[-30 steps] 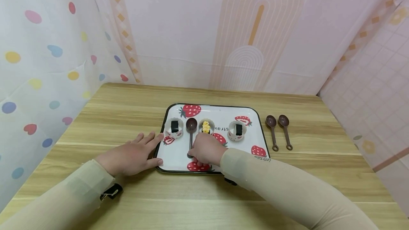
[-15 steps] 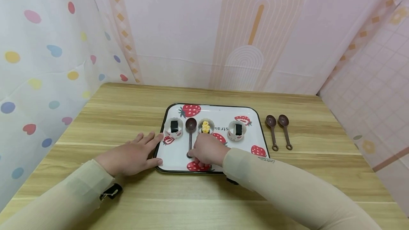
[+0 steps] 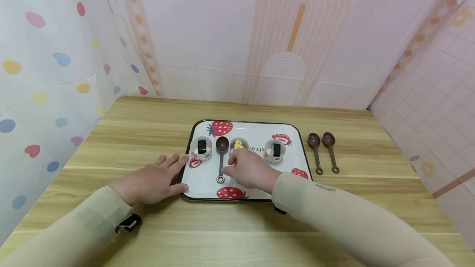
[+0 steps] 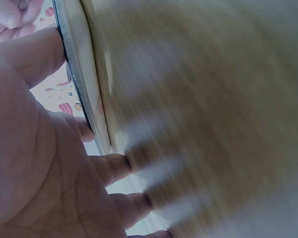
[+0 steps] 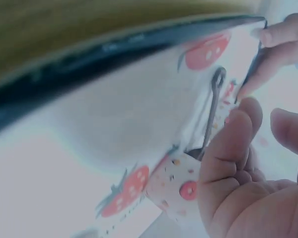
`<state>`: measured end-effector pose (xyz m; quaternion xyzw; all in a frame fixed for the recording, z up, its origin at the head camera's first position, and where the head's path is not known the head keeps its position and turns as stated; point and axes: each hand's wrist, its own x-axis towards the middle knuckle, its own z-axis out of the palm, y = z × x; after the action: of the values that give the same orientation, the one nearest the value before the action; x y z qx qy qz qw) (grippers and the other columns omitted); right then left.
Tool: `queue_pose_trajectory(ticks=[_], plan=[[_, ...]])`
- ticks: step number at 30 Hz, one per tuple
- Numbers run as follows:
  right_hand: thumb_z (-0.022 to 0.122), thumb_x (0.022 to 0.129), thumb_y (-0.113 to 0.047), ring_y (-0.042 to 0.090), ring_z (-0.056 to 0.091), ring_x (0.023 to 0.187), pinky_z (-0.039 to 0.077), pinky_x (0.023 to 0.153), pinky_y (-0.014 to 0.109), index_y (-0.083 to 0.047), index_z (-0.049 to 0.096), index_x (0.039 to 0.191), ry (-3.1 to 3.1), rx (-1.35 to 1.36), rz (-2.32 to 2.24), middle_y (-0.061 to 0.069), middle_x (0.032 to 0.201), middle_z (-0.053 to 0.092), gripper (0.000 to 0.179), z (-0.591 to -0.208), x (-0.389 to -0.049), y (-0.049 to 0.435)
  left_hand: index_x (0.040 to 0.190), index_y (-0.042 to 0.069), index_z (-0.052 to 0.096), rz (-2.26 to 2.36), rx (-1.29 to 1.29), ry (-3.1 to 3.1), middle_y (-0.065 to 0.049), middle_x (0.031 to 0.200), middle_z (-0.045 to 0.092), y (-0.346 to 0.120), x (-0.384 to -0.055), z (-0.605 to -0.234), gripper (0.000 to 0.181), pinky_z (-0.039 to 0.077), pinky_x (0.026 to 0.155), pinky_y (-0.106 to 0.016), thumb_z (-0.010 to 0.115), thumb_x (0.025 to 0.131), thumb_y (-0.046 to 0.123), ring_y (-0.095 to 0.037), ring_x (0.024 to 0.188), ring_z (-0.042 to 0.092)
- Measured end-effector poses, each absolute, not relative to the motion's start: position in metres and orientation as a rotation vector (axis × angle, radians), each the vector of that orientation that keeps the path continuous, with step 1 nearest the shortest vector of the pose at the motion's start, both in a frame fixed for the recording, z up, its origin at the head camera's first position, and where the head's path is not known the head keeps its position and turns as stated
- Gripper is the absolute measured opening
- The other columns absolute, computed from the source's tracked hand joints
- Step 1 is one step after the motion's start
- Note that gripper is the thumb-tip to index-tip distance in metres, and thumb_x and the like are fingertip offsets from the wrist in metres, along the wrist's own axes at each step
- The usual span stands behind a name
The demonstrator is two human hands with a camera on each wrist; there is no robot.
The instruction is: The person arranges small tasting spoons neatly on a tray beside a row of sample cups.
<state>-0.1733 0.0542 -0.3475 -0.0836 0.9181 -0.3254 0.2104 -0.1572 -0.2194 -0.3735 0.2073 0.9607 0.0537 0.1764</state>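
On a white strawberry-print tray (image 3: 208, 182) with a black rim lies a dark brown measuring spoon (image 3: 222, 144), bowl toward the far side. My right hand (image 3: 252, 170) is just right of its handle, thumb apart from the loosely bent fingers, near a small paper cup with yellow-topped food (image 3: 238, 144) in it. The right wrist view shows that printed cup (image 5: 181, 186) partly behind the fingers. My left hand (image 3: 150, 180) rests with spread fingers at the tray's left edge. Food wrapped in a black strip fills a left cup (image 3: 198, 156) and a right cup (image 3: 273, 159).
Two more brown measuring spoons, a nearer one (image 3: 314, 140) and an outer one (image 3: 329, 139), lie side by side on the wooden table (image 3: 222, 234) right of the tray. A patterned curtain (image 3: 208, 52) hangs behind the table and at both sides.
My right hand has let go of the spoon's handle and moved slightly right and away from me, uncovering the handle's ring end. My left hand and the tray stay put.
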Motion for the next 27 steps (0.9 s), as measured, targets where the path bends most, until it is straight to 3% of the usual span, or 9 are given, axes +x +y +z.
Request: queue_pose_trajectory(ticks=[9, 13, 16, 19, 24, 27], plan=[[0.067, 0.104, -0.037, 0.018, 0.059, 0.084, 0.051, 0.071, 0.032, -0.015, 0.068, 0.105, 2.873, -0.457, -0.815, 0.002, 0.094, 0.066, 0.022, -0.340, -0.172, 0.071, 0.169, 0.011, 0.024, 0.156, 0.589, 2.719, -0.032, 0.168, 0.028, -0.219, -0.158, -0.374, 0.091, 0.033, 0.115, -0.077, 0.053, 0.102, 0.067, -0.065, 0.150, 0.026], [0.068, 0.103, -0.039, 0.024, 0.061, 0.111, 0.055, 0.095, 0.040, -0.009, 0.070, 0.121, 3.002, -0.590, -0.720, 0.008, 0.122, 0.068, 0.035, -0.341, -0.174, 0.080, 0.169, 0.012, 0.023, 0.147, 0.589, 2.721, -0.032, 0.169, 0.028, -0.219, -0.158, -0.375, 0.092, 0.033, 0.115, -0.077, 0.052, 0.102, 0.068, -0.065, 0.150, 0.026], [0.066, 0.103, -0.042, 0.033, 0.054, 0.138, 0.048, 0.114, 0.052, -0.008, 0.067, 0.134, 3.039, -0.625, -0.669, 0.013, 0.148, 0.060, 0.045, -0.342, -0.176, 0.088, 0.169, 0.011, 0.024, 0.147, 0.594, 2.721, -0.032, 0.168, 0.028, -0.220, -0.158, -0.375, 0.092, 0.034, 0.115, -0.077, 0.052, 0.102, 0.068, -0.065, 0.150, 0.026], [0.063, 0.105, -0.044, 0.038, 0.040, 0.154, 0.037, 0.124, 0.059, -0.009, 0.064, 0.140, 3.061, -0.645, -0.590, 0.016, 0.162, 0.047, 0.050, -0.344, -0.180, 0.096, 0.169, 0.011, 0.024, 0.148, 0.600, 2.719, -0.032, 0.169, 0.028, -0.219, -0.158, -0.375, 0.092, 0.034, 0.115, -0.076, 0.051, 0.102, 0.068, -0.065, 0.150, 0.026], [0.060, 0.105, -0.048, 0.043, 0.022, 0.162, 0.019, 0.132, 0.058, -0.009, 0.056, 0.150, 3.064, -0.655, -0.476, 0.018, 0.172, 0.031, 0.060, -0.346, -0.186, 0.106, 0.169, 0.011, 0.024, 0.149, 0.590, 2.718, -0.032, 0.169, 0.028, -0.219, -0.158, -0.374, 0.092, 0.034, 0.115, -0.076, 0.052, 0.102, 0.068, -0.065, 0.150, 0.026], [0.059, 0.104, -0.052, 0.044, 0.015, 0.163, 0.014, 0.132, 0.060, -0.009, 0.051, 0.156, 3.068, -0.642, -0.389, 0.018, 0.174, 0.025, 0.067, -0.347, -0.188, 0.111, 0.168, 0.011, 0.025, 0.151, 0.585, 2.720, -0.032, 0.168, 0.028, -0.220, -0.158, -0.374, 0.092, 0.034, 0.115, -0.076, 0.053, 0.102, 0.068, -0.065, 0.150, 0.026]])
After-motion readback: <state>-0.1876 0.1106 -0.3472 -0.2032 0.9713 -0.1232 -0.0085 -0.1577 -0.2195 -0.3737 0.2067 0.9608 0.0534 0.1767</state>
